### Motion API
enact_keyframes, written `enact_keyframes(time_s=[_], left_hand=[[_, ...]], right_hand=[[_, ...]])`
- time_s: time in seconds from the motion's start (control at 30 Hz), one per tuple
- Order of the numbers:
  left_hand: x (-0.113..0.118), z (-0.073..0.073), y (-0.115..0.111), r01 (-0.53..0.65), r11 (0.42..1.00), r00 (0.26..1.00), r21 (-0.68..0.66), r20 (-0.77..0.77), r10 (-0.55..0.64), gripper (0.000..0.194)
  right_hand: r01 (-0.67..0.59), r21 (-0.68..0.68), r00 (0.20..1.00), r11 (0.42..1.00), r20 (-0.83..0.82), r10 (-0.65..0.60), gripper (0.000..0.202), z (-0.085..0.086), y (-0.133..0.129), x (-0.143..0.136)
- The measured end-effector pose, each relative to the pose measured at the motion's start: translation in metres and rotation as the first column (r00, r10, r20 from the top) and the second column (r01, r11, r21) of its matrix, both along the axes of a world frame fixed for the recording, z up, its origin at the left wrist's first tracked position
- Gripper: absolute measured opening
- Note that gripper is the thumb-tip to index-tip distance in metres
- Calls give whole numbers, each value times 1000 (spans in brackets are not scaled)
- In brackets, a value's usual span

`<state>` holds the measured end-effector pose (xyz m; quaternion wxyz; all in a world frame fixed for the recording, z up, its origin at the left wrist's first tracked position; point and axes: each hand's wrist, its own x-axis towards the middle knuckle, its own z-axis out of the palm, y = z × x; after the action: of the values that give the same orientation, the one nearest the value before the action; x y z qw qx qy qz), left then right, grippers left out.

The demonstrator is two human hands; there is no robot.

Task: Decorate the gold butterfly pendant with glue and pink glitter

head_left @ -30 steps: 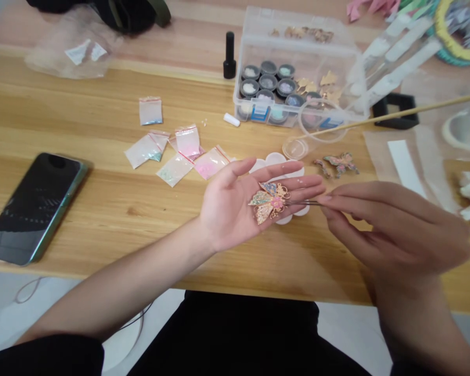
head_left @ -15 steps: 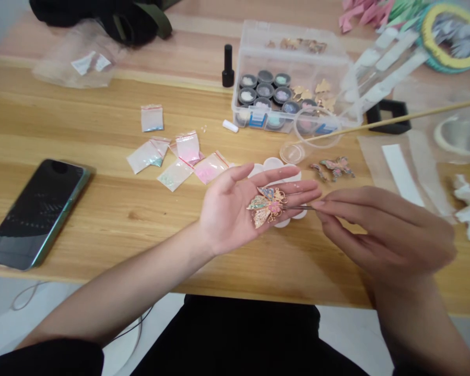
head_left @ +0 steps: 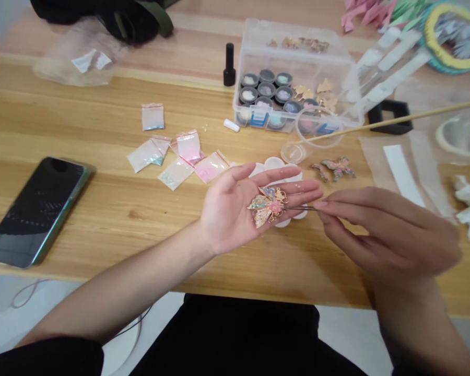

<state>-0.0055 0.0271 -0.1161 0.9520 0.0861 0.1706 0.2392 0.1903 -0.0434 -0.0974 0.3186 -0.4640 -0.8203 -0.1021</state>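
Note:
My left hand (head_left: pixel 235 214) lies palm up with its fingers stretched out, and a gold butterfly ornament (head_left: pixel 267 206) with blue, green, pink and pale parts rests on it. My right hand (head_left: pixel 384 230) pinches a thin metal tool (head_left: pixel 303 208), whose tip reaches the ornament's right side. Beneath my left fingers is a white scalloped palette (head_left: pixel 273 164), partly hidden. Another colourful butterfly piece (head_left: pixel 339 168) lies on the table beyond my right fingertips.
An open clear box (head_left: pixel 297 68) holds small round pots and gold pieces. Small bags (head_left: pixel 174 173), a black bottle (head_left: pixel 229 65), a white cap (head_left: pixel 231 125) and a phone (head_left: pixel 35 211) lie about the wooden table (head_left: pixel 141 235). A wooden stick (head_left: pixel 395 118) crosses the right side.
My hands, the ornament and the tool keep nearly the same places. The whole view has shifted very slightly.

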Motion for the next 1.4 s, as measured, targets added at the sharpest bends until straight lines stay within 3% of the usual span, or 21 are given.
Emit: enact_keyframes(time_s=[0.2,0.43,0.73,0.93,1.4], left_hand=[[0,1,-1,-5,1000,1000,19,-21,6,61],[0,2,0,-12,999,998,47,-55,15,50],[1,2,-1,-21,999,999,48,-47,23,57],[1,2,-2,-23,998,998,51,-62,26,45],[1,2,-1,-4,998,998,60,-64,8,45]], right_hand=[[-52,-19,999,998,-12,52,25,-2,1,2],[-26,-14,1000,1000,-7,26,24,-1,0,2],[-27,6,1000,1000,5,27,24,-3,0,5],[-28,4,1000,1000,7,28,27,-3,0,4],[15,-45,1000,999,-1,-15,28,-3,-4,4]])
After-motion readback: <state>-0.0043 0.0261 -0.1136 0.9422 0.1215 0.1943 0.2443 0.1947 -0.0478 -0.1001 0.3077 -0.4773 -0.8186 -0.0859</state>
